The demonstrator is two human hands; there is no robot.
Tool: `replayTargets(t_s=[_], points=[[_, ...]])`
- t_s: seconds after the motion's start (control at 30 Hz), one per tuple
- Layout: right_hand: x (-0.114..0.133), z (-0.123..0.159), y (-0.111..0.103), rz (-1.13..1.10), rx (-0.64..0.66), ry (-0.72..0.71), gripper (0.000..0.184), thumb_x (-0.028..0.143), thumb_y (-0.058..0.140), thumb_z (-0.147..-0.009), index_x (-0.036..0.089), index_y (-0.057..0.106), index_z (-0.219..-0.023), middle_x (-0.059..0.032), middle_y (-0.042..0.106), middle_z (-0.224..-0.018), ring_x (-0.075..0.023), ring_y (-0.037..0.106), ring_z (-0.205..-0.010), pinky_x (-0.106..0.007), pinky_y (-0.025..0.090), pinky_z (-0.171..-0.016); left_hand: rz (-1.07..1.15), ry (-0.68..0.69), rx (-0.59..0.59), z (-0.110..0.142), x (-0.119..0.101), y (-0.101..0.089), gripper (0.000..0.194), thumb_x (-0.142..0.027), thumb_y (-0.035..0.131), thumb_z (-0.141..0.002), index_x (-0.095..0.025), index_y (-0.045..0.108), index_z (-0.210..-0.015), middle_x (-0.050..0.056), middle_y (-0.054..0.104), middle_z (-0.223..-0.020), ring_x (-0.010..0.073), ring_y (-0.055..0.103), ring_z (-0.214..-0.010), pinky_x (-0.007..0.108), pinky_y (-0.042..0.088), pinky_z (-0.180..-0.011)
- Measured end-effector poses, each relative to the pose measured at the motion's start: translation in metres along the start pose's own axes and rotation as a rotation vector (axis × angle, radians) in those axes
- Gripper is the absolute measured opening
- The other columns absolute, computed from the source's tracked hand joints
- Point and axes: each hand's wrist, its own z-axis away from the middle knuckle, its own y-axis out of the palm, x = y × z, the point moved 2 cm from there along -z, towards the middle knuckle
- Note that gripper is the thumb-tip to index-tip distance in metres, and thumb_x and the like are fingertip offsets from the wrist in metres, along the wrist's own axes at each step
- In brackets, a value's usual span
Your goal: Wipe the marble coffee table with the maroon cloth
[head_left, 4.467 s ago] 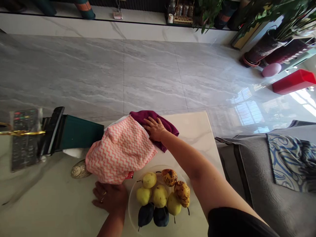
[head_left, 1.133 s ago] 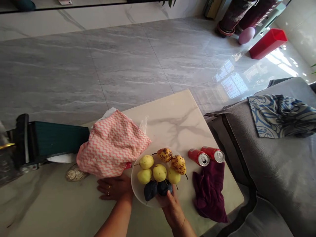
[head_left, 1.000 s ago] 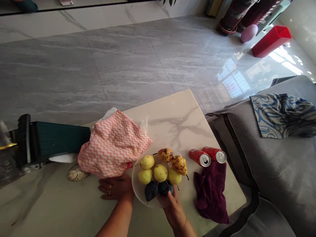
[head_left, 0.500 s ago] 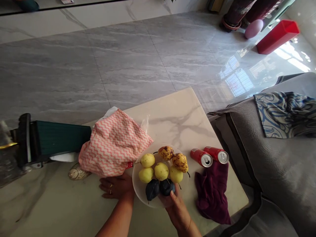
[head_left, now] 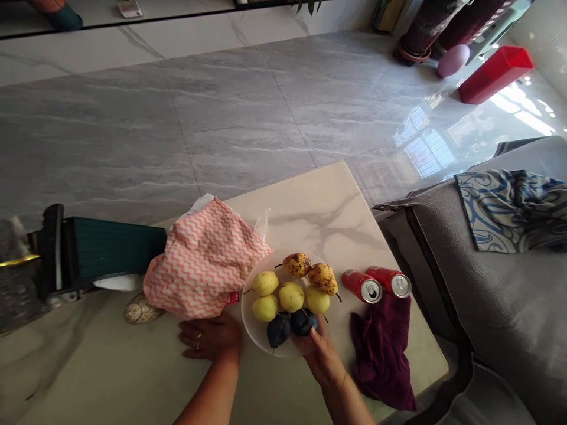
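My right hand (head_left: 322, 356) grips the near rim of a translucent plate (head_left: 254, 327) that sits on the pale marble table (head_left: 319, 224). The plate carries several yellow pears (head_left: 291, 295), two brown-spotted ones (head_left: 323, 278) and two dark fruits (head_left: 279, 330). My left hand (head_left: 209, 338), with a ring on one finger, lies flat on the table just left of the plate, below a pink-and-white zigzag cloth (head_left: 204, 260). A crumpled maroon cloth (head_left: 381, 348) lies right of the plate.
Two red drink cans (head_left: 377, 284) lie on their sides beside the maroon cloth. A dark green box (head_left: 110, 251) and a remote control (head_left: 18, 289) stand at the left. A grey sofa (head_left: 487, 307) with a blue patterned cloth (head_left: 514, 206) borders the table's right edge.
Earlier my right hand pressed the maroon cloth at the table's far side; the cloth now lies at the right beside the cans. Over the last second the plate has shifted slightly right and away in my hand.
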Motion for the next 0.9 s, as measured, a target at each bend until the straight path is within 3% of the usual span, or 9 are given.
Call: replayTargets(t_s=[0.1, 0.2, 0.3, 0.47, 0.7, 0.9], points=[[0.011, -0.014, 0.004, 0.051, 0.013, -0.001, 0.080, 0.074, 0.095, -0.081, 0.056, 0.070, -0.155, 0.0005, 0.080, -0.151, -0.0367, 0.069, -0.152, -0.065, 0.056, -0.130, 0.006, -0.006, -0.018, 0.000, 0.003, 0.001, 0.083, -0.048, 0.032, -0.110, 0.002, 0.035, -0.177, 0.038, 0.035, -0.186, 0.0599, 0.030, -0.175, 0.094, 0.024, -0.135], [0.027, -0.030, 0.013, 0.044, 0.012, -0.026, 0.088, 0.072, 0.095, -0.084, 0.044, 0.066, -0.162, -0.0057, 0.078, -0.154, -0.0369, 0.070, -0.149, -0.066, 0.054, -0.132, 0.016, 0.003, -0.021, -0.001, 0.005, 0.003, 0.085, -0.049, 0.032, -0.110, 0.003, 0.035, -0.177, 0.039, 0.036, -0.185, 0.0592, 0.029, -0.176, 0.094, 0.025, -0.135], [0.046, -0.053, 0.026, 0.030, 0.039, -0.046, 0.088, 0.066, 0.098, -0.085, 0.036, 0.065, -0.161, -0.0092, 0.077, -0.155, -0.0347, 0.072, -0.146, -0.061, 0.052, -0.132, 0.018, 0.009, -0.025, -0.001, 0.007, 0.004, 0.086, -0.051, 0.031, -0.111, 0.005, 0.037, -0.176, 0.040, 0.035, -0.186, 0.0597, 0.030, -0.175, 0.094, 0.026, -0.134], [0.071, -0.093, 0.053, 0.036, 0.123, -0.049, 0.089, 0.062, 0.102, -0.081, 0.034, 0.065, -0.156, -0.0074, 0.079, -0.151, -0.0315, 0.074, -0.140, -0.054, 0.059, -0.125, 0.013, 0.007, -0.019, -0.002, 0.005, 0.002, 0.086, -0.048, 0.034, -0.107, 0.007, 0.040, -0.174, 0.039, 0.036, -0.185, 0.0605, 0.031, -0.174, 0.094, 0.026, -0.133], [0.084, -0.129, 0.080, 0.026, 0.147, -0.052, 0.082, 0.057, 0.103, -0.079, 0.034, 0.067, -0.149, -0.0035, 0.084, -0.143, -0.0287, 0.079, -0.132, -0.052, 0.063, -0.120, -0.002, -0.009, -0.017, -0.002, 0.003, 0.001, 0.087, -0.044, 0.038, -0.102, 0.003, 0.041, -0.175, 0.036, 0.036, -0.187, 0.0578, 0.032, -0.175, 0.092, 0.027, -0.134], [0.093, -0.150, 0.084, 0.031, 0.186, -0.046, 0.079, 0.054, 0.099, -0.084, 0.027, 0.064, -0.149, -0.0035, 0.085, -0.139, -0.0242, 0.083, -0.122, -0.044, 0.064, -0.112, -0.006, -0.007, -0.015, -0.004, 0.007, 0.002, 0.086, -0.044, 0.042, -0.101, 0.002, 0.042, -0.175, 0.037, 0.037, -0.186, 0.0578, 0.032, -0.175, 0.094, 0.028, -0.133]])
